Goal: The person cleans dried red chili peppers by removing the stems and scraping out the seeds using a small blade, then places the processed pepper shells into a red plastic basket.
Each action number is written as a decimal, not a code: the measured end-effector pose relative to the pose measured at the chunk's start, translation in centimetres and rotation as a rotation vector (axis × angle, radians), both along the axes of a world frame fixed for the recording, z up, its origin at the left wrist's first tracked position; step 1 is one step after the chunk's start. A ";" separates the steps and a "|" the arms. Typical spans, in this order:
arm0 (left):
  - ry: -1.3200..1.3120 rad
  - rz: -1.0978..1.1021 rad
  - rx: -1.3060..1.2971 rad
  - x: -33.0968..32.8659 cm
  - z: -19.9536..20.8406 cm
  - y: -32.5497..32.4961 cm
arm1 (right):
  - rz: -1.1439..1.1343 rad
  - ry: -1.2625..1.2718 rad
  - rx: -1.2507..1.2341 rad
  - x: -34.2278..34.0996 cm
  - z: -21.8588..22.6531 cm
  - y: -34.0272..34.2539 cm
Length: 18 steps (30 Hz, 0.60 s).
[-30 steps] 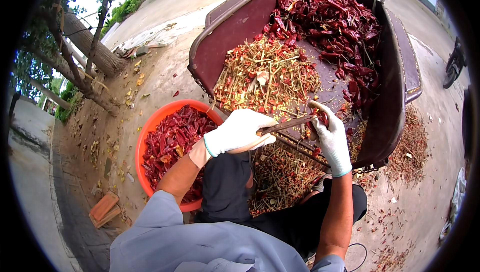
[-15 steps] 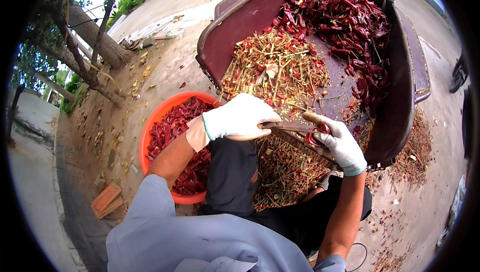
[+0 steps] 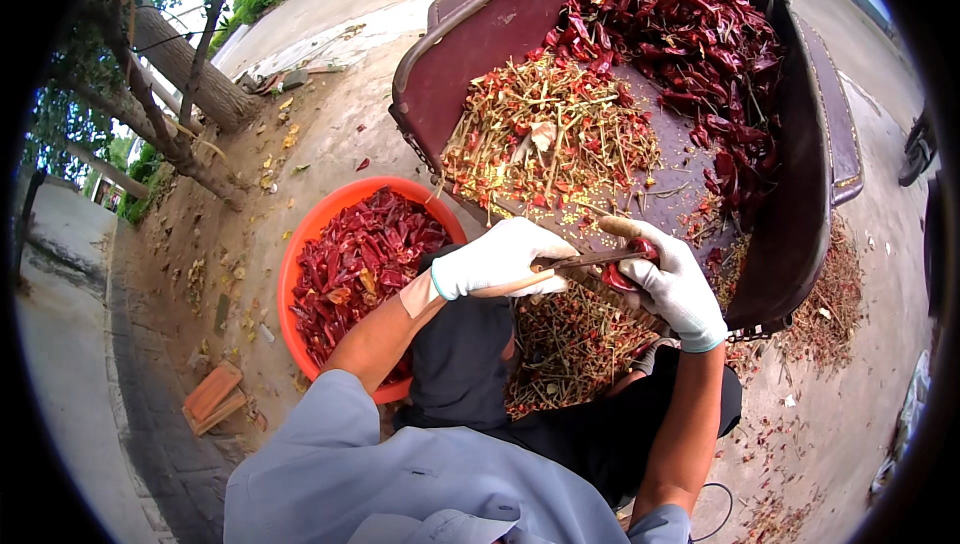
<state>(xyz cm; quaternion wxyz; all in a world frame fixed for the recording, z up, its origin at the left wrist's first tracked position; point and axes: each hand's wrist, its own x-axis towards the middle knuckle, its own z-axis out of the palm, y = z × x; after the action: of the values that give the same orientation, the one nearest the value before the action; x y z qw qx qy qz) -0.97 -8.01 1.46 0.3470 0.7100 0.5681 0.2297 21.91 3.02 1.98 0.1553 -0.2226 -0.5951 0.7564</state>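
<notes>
My left hand (image 3: 503,259), in a white glove with stained fingers, is closed round dark metal scissors (image 3: 588,259); the glove hides the handles. The blades point right and reach the dried red chili peppers (image 3: 624,276) in my right hand (image 3: 673,289). That hand, gloved too, is closed round the peppers, which stick out at its thumb side. Both hands are over the near edge of a maroon cart bed (image 3: 812,124). Below my left forearm stands an orange basin (image 3: 290,289) filled with cut red chili pieces (image 3: 365,254).
In the cart bed lie a heap of whole dried chilies (image 3: 690,34) and a pile of cut stems (image 3: 550,129) with loose seeds. More stems (image 3: 570,344) are heaped on the ground between my legs. Bricks (image 3: 213,396) and a tree trunk (image 3: 200,74) stand at the left.
My left hand has moved slightly down and right with the scissors, uncovering more of the basin. The blades now reach closer into my right hand's peppers.
</notes>
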 end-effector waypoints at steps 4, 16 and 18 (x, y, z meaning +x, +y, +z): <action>0.146 0.045 0.073 0.1 0.8 -0.4 | -0.136 -0.071 0.255 -0.3 -0.5 -0.6; 0.001 0.037 -0.062 -0.8 1.1 -1.0 | -0.168 0.032 0.053 0.3 -0.8 -1.1; 0.037 0.046 -0.067 -0.9 1.5 -1.1 | -0.128 0.023 0.051 0.4 -0.6 -1.1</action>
<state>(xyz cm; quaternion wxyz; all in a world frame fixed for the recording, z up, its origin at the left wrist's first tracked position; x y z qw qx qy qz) -1.88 -9.08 2.96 0.3548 0.6888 0.5980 0.2052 22.31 1.97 1.38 0.2160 -0.2475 -0.5970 0.7319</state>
